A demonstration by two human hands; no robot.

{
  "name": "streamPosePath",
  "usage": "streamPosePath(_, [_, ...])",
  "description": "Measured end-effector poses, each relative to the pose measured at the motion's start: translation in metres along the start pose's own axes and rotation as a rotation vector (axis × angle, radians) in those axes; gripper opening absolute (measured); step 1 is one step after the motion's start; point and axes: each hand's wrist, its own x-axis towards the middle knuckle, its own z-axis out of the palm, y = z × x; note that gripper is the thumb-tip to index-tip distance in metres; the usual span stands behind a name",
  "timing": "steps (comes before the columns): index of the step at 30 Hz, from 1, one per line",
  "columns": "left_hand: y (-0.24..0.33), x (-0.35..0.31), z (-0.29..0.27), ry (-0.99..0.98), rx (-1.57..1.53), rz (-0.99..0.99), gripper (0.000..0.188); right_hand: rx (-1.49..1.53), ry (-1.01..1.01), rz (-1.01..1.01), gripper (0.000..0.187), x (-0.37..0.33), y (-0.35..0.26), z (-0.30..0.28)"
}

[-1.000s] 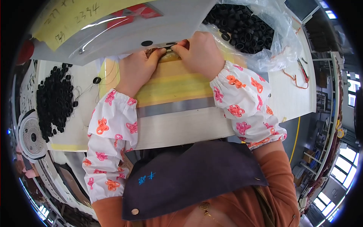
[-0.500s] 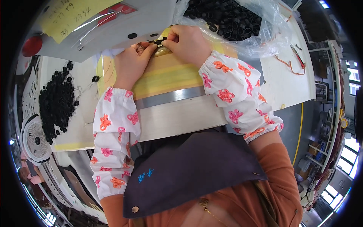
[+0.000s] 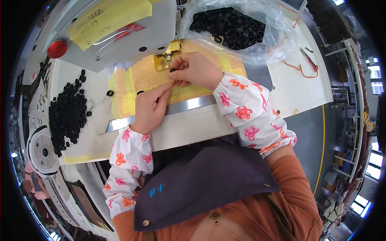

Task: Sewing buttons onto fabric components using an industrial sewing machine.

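My right hand (image 3: 198,70) pinches a small black loop (image 3: 172,70) between thumb and fingers, just in front of the sewing machine's needle area (image 3: 169,56). My left hand (image 3: 150,107) is closed, its fingertips pointing at the right hand's and almost meeting them; what they hold is hidden. Beside the left knuckles a black loop (image 3: 140,92) peeks out, with thin thread (image 3: 142,83) curling near it. Another loop (image 3: 109,93) lies farther left on the table, with threads running from it.
A heap of black loops (image 3: 68,112) with loose threads covers the table's left side. More loops fill a clear plastic bag (image 3: 277,52) at the back right, near red-handled snippers (image 3: 310,62). The grey machine head (image 3: 120,44) overhangs at the back left. A white fan (image 3: 42,150) stands far left.
Both hands have drawn back toward me from under the machine, bringing the small black loop out in the right one. The needle area is now uncovered, and the view has shifted slightly.
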Motion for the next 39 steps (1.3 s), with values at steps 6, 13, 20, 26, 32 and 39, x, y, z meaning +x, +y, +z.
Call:
streamPosePath(6, [-0.005,0.015,-0.008,-0.042,-0.011,-0.115,0.016,-0.141,0.224,-0.329,0.015,-0.013,0.018,0.008])
streamPosePath(13, [-0.011,0.04,-0.003,-0.058,-0.136,0.032,0.02,-0.312,-0.041,-0.302,0.017,-0.063,-0.002,0.024])
streamPosePath(20, [-0.017,0.04,-0.007,0.007,0.008,-0.182,0.018,-0.047,-0.018,-0.076,0.016,0.001,-0.003,-0.019])
streamPosePath(26, [-0.018,0.041,-0.008,-0.059,0.029,-0.219,0.02,-0.087,-0.121,-0.016,0.015,0.012,-0.007,-0.019])
streamPosePath(32, [-0.021,0.048,-0.008,-0.002,0.142,-0.201,0.018,-0.209,0.088,-0.097,0.014,0.013,0.0,-0.005])
streamPosePath(39, [-0.019,0.059,-0.006,0.008,0.292,-0.218,0.024,-0.541,0.443,-0.644,0.008,0.02,0.02,0.003])
